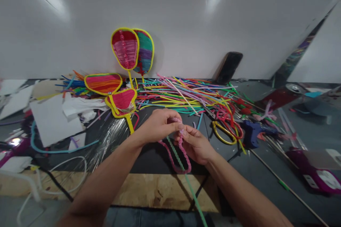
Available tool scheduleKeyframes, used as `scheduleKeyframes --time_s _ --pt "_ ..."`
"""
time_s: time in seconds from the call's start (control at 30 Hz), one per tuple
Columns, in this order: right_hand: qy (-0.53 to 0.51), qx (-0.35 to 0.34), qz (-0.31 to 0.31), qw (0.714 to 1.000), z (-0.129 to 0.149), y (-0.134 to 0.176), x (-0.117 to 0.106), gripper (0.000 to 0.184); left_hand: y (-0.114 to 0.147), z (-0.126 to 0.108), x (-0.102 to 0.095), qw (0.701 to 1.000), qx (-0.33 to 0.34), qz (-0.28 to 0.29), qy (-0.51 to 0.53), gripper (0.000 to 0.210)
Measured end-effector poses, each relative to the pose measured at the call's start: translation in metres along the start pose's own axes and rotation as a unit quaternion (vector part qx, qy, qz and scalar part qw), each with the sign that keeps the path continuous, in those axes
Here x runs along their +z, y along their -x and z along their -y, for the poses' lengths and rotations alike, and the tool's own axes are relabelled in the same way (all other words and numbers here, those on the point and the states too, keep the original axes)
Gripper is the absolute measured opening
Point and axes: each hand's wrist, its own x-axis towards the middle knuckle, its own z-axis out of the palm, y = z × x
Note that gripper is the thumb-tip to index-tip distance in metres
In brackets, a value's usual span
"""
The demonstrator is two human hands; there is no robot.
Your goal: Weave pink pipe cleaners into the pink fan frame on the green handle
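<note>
My left hand and my right hand meet over the front of the dark table. Both pinch a twisted pink pipe cleaner, which hangs below them in a long loop. Fingertips of the two hands come together near its upper end, where a paler lilac bit shows. Running down through the loop toward my lap is a green stem, its upper part twisted and its top end hidden behind my hands. Just beyond my left hand lies a pink fan shape with a yellow rim.
Loose pipe cleaners are heaped along the wall. Two yellow-rimmed fans lean upright there, and a phone stands farther right. Yellow-handled scissors, a blue glue gun and a can lie to the right. White paper is at left.
</note>
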Motion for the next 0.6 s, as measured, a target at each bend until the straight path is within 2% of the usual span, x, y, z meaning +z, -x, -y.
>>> scheduleKeyframes --time_s 0.13,0.27,0.33,0.4,0.5,0.6 --pt "0.025 -0.002 -0.020 0.999 0.003 -0.001 -0.001 0.023 -0.001 0.002 -0.003 0.999 -0.030 -0.024 -0.034 0.020" --pt "0.153 -0.040 -0.036 0.987 0.006 -0.002 -0.005 0.023 -0.003 0.006 0.002 0.996 -0.040 -0.014 -0.078 0.022" --pt "0.193 -0.047 -0.049 0.979 0.006 -0.003 -0.006 0.021 -0.005 0.006 0.006 0.996 -0.035 -0.029 -0.072 0.022" --pt "0.161 -0.048 -0.076 0.983 0.007 -0.004 -0.007 0.022 -0.006 0.007 0.007 0.994 -0.019 -0.096 -0.050 0.029" --pt "0.057 -0.067 -0.125 0.988 0.012 -0.008 -0.008 0.025 -0.005 0.014 0.002 0.973 0.010 -0.232 -0.013 0.040" --pt "-0.010 -0.093 -0.163 0.982 0.019 -0.012 -0.011 0.029 0.002 0.028 -0.004 0.937 -0.016 -0.345 0.050 0.042"
